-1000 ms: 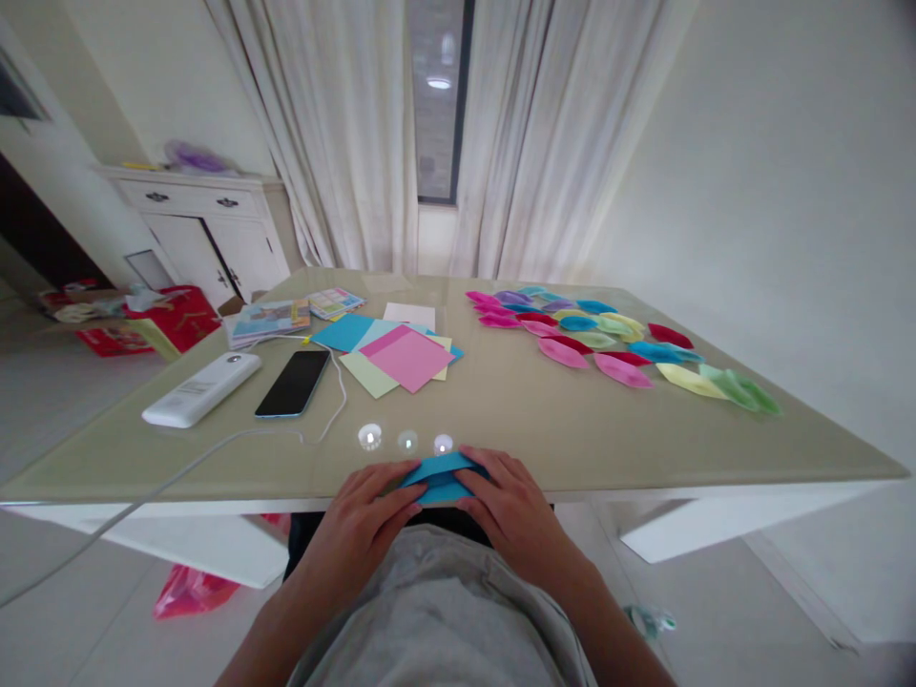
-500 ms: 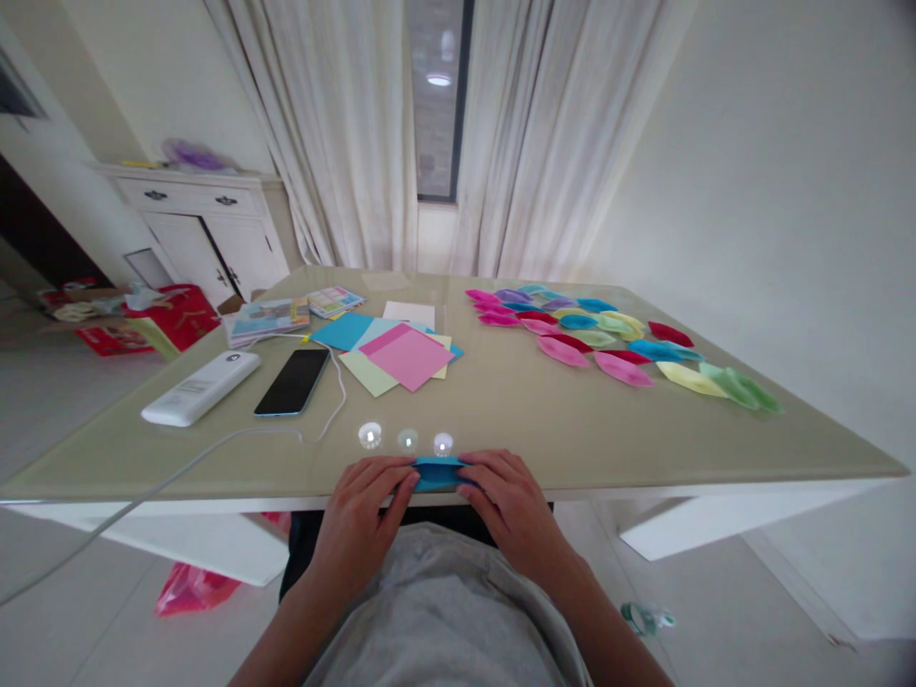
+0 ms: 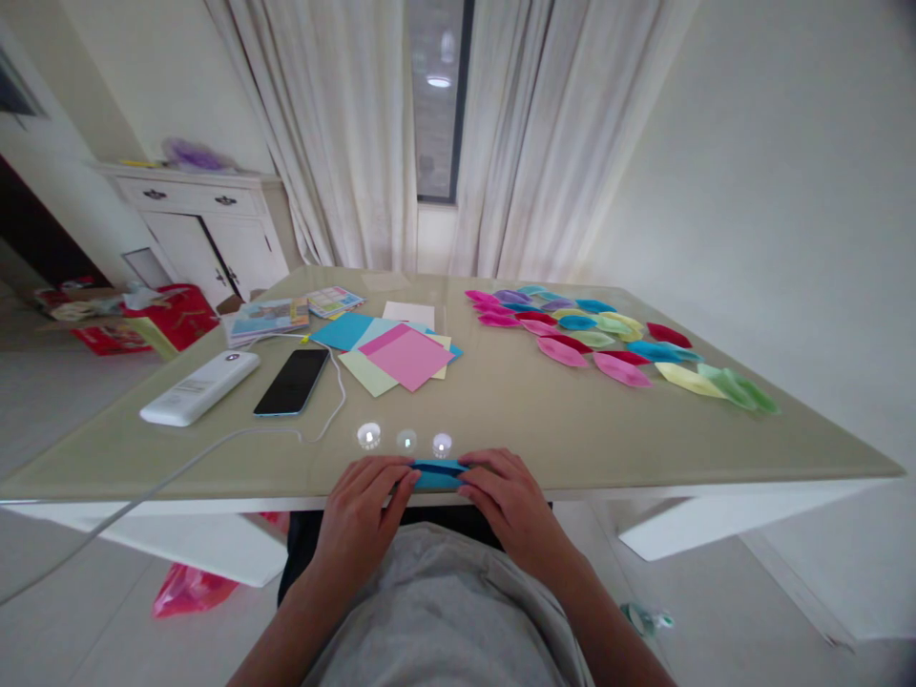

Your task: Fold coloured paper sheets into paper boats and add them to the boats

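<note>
A blue folded paper (image 3: 439, 474) lies at the table's near edge, between my two hands. My left hand (image 3: 367, 496) pinches its left end between thumb and fingers. At the other end, my right hand (image 3: 502, 491) grips it the same way. A dark slit runs along the paper's length between its folded layers; both ends are hidden under my fingers. Off to the right lie several folded paper boat-like shapes (image 3: 562, 351) in pink, red, blue, yellow and green. Loose coloured paper squares (image 3: 407, 356) are piled left of centre.
On the left of the table (image 3: 501, 420) are a white power bank (image 3: 200, 386), a phone (image 3: 292, 382) and a white cable (image 3: 250, 431) trailing over the edge. Booklets (image 3: 268, 320) lie behind them. Ceiling lights reflect in the tabletop ahead of my hands.
The blue paper has tipped slightly between my fingers, so the opening between its layers looks narrower and darker. Both hands stay in almost the same place.
</note>
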Tool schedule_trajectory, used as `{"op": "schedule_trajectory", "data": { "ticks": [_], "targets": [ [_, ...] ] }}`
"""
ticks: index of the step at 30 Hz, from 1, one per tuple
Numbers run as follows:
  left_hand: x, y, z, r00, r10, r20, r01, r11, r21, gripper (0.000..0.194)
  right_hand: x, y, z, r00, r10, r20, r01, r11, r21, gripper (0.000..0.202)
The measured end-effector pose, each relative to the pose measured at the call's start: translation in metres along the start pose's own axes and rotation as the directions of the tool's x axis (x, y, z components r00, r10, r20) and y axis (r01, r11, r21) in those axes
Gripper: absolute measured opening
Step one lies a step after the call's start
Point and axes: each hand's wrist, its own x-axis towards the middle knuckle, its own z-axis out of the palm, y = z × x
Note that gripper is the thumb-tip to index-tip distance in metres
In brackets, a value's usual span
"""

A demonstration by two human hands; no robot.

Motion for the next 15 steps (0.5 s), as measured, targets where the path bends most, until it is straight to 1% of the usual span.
{"op": "schedule_trajectory", "data": {
  "ticks": [6, 9, 12, 15],
  "targets": [
    [-0.0011, -0.0016, 0.0009, 0.999, -0.032, 0.004, 0.032, 0.999, -0.01, 0.014, 0.0013, 0.0014, 0.0002, 0.999, 0.048, 0.002, -0.048, 0.997, 0.067, 0.017],
    [-0.0006, -0.0008, -0.0003, 0.999, -0.052, 0.013, 0.052, 0.999, -0.014, 0.017, 0.0007, 0.0047, 0.0037, 0.996, 0.083, -0.03, -0.079, 0.992, 0.096, 0.02],
    [0.0013, 0.0006, -0.0028, 0.996, -0.058, 0.064, 0.06, 0.998, -0.029, 0.021, 0.0004, 0.0042, 0.0062, 0.995, 0.093, -0.047, -0.088, 0.99, 0.11, 0.019],
    [0.003, 0.0012, -0.0048, 0.992, -0.051, 0.116, 0.054, 0.998, -0.017, 0.022, 0.001, -0.0025, 0.0063, 0.996, 0.086, -0.024, -0.084, 0.993, 0.084, 0.018]
  ]
}}
